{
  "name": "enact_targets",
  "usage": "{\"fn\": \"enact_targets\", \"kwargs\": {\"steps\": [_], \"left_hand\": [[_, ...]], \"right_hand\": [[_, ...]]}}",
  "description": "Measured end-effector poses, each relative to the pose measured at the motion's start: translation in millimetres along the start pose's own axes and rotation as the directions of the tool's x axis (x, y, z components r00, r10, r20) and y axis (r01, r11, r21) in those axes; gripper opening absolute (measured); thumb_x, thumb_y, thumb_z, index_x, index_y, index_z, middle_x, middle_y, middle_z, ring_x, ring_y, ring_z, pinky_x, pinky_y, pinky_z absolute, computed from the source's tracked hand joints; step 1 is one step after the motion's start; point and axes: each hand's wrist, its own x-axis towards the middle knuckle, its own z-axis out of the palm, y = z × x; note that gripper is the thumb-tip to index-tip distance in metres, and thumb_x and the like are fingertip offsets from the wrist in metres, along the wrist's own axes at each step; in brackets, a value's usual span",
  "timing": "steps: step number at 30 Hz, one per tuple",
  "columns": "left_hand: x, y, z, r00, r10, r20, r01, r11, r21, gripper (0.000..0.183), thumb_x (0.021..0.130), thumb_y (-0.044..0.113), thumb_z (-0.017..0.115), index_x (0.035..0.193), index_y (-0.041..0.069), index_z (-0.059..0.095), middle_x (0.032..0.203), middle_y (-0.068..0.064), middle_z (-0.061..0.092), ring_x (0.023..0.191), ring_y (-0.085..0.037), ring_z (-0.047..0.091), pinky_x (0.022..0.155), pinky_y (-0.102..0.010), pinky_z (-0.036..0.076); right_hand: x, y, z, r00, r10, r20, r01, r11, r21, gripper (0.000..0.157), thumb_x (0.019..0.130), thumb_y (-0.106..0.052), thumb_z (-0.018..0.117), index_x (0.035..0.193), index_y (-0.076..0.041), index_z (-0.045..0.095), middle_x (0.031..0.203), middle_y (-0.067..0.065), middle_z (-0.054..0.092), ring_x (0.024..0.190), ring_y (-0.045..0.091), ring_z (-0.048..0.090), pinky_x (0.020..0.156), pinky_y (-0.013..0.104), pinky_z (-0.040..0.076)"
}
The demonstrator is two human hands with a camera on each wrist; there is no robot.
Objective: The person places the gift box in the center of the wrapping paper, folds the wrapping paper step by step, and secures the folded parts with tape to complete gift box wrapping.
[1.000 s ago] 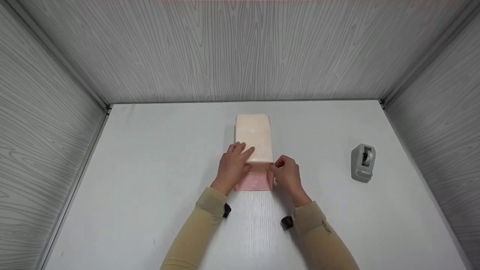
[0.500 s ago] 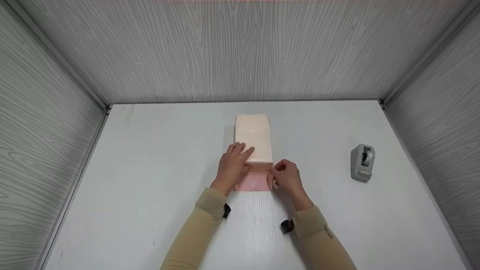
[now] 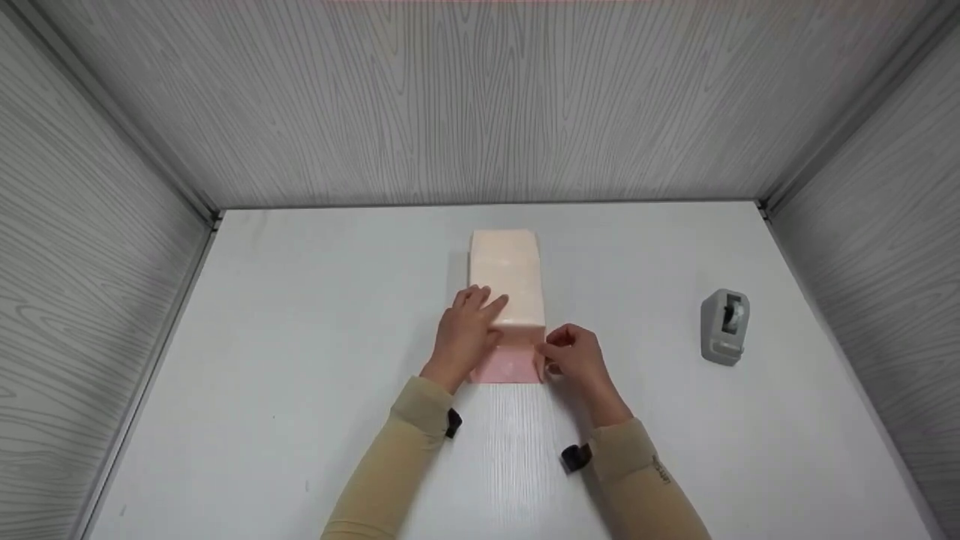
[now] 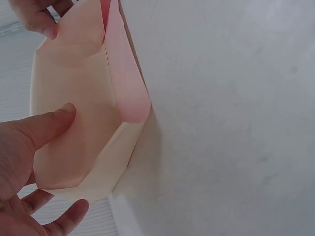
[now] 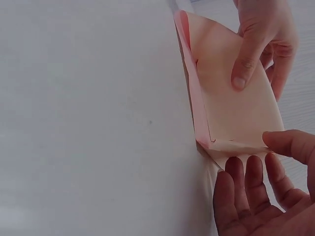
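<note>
A long box wrapped in cream paper [image 3: 508, 262] lies mid-table, its near end towards me. At that end the loose paper stands folded, and a pink flap [image 3: 508, 367] lies low on the table. My left hand [image 3: 461, 334] rests on the box's near left corner, fingers spread over the top. Its thumb [image 4: 56, 125] presses the cream end panel [image 4: 74, 88]. On the other side, my right hand [image 3: 577, 352] pinches the paper's right side fold [image 5: 241, 146] between thumb and fingers. The fold bends inward at the corner.
A grey tape dispenser [image 3: 725, 328] with a roll in it stands on the white table [image 3: 300, 337] to the right. Wood-grain panels [image 3: 480, 105] enclose the table at the back and both sides. Each wrist carries a small black camera [image 3: 575, 457].
My right hand has slid slightly down along the right fold towards me, still pinching it. The left hand stays on the box. The tape dispenser has not moved.
</note>
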Motion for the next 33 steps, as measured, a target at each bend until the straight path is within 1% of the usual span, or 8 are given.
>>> {"fn": "enact_targets", "kwargs": {"steps": [3,8,10,13,16,22,27,33], "left_hand": [[-0.1,0.3,-0.2,1.0,-0.003,0.002,0.003,1.0,-0.012,0.059,0.087,0.027,0.076,0.141,0.022,0.055,0.145,-0.011,0.047,0.134,-0.032,0.038,0.093,-0.049,0.047],[0.1,-0.3,1.1,1.0,0.009,-0.01,-0.009,1.0,0.008,0.058,0.086,0.028,0.077,0.14,0.022,0.056,0.142,-0.01,0.049,0.133,-0.032,0.04,0.088,-0.048,0.05],[0.3,-0.5,1.5,1.0,0.015,-0.015,-0.014,1.0,0.023,0.058,0.085,0.029,0.078,0.139,0.022,0.057,0.141,-0.01,0.049,0.133,-0.031,0.04,0.086,-0.048,0.051],[0.4,-0.6,1.5,1.0,0.011,-0.014,-0.011,1.0,0.021,0.058,0.085,0.028,0.078,0.139,0.022,0.057,0.142,-0.011,0.049,0.134,-0.031,0.04,0.087,-0.049,0.051],[0.1,-0.8,2.0,1.0,0.011,-0.013,-0.011,1.0,0.013,0.058,0.085,0.028,0.078,0.139,0.022,0.056,0.143,-0.01,0.049,0.135,-0.031,0.039,0.088,-0.049,0.05],[-0.3,-0.9,1.2,1.0,0.018,-0.025,-0.018,1.0,0.009,0.058,0.085,0.028,0.078,0.139,0.022,0.057,0.142,-0.01,0.049,0.134,-0.031,0.039,0.087,-0.049,0.051],[0.3,-1.3,1.7,0.999,0.024,-0.039,-0.023,0.999,0.027,0.058,0.085,0.029,0.078,0.138,0.022,0.057,0.142,-0.01,0.05,0.134,-0.031,0.039,0.087,-0.047,0.051],[-0.4,-0.3,2.5,1.0,0.013,-0.023,-0.013,1.0,0.028,0.057,0.086,0.029,0.076,0.14,0.022,0.056,0.143,-0.009,0.048,0.135,-0.031,0.038,0.089,-0.047,0.05]], "right_hand": [[-2.7,1.2,-0.4,1.0,0.012,-0.006,-0.012,1.0,0.022,0.014,0.086,-0.008,0.073,0.094,-0.002,0.064,0.087,0.012,0.061,0.069,0.022,0.062,0.063,0.03,0.054],[-4.7,2.1,-1.7,0.999,0.02,-0.029,-0.018,0.998,0.068,0.011,0.084,-0.007,0.073,0.093,-0.002,0.068,0.086,0.011,0.065,0.066,0.019,0.063,0.06,0.028,0.051],[-4.9,2.0,-1.9,0.999,0.024,-0.029,-0.022,0.997,0.077,0.013,0.083,-0.006,0.073,0.093,-0.002,0.068,0.084,0.011,0.065,0.065,0.019,0.063,0.059,0.028,0.051],[-4.5,3.0,-0.8,1.0,0.023,-0.018,-0.022,0.997,0.074,0.015,0.082,-0.005,0.074,0.094,-0.001,0.066,0.083,0.011,0.063,0.063,0.019,0.061,0.057,0.029,0.051],[-4.9,3.6,0.5,1.0,0.018,-0.009,-0.017,0.998,0.065,0.015,0.082,-0.003,0.071,0.094,0.0,0.063,0.08,0.011,0.059,0.062,0.021,0.058,0.056,0.03,0.051],[-5.9,1.0,2.4,1.0,-0.005,-0.023,0.005,1.0,0.013,0.014,0.079,0.004,0.065,0.091,0.0,0.059,0.077,0.01,0.054,0.06,0.021,0.055,0.054,0.032,0.05],[-6.2,-0.7,2.4,1.0,0.006,-0.023,-0.007,1.0,-0.027,0.014,0.08,0.002,0.067,0.091,-0.001,0.059,0.078,0.01,0.055,0.061,0.02,0.055,0.055,0.032,0.05],[-7.3,2.0,1.1,1.0,0.02,0.009,-0.02,0.998,-0.055,0.017,0.078,0.0,0.07,0.09,-0.002,0.059,0.077,0.01,0.056,0.062,0.02,0.057,0.055,0.03,0.048]]}}
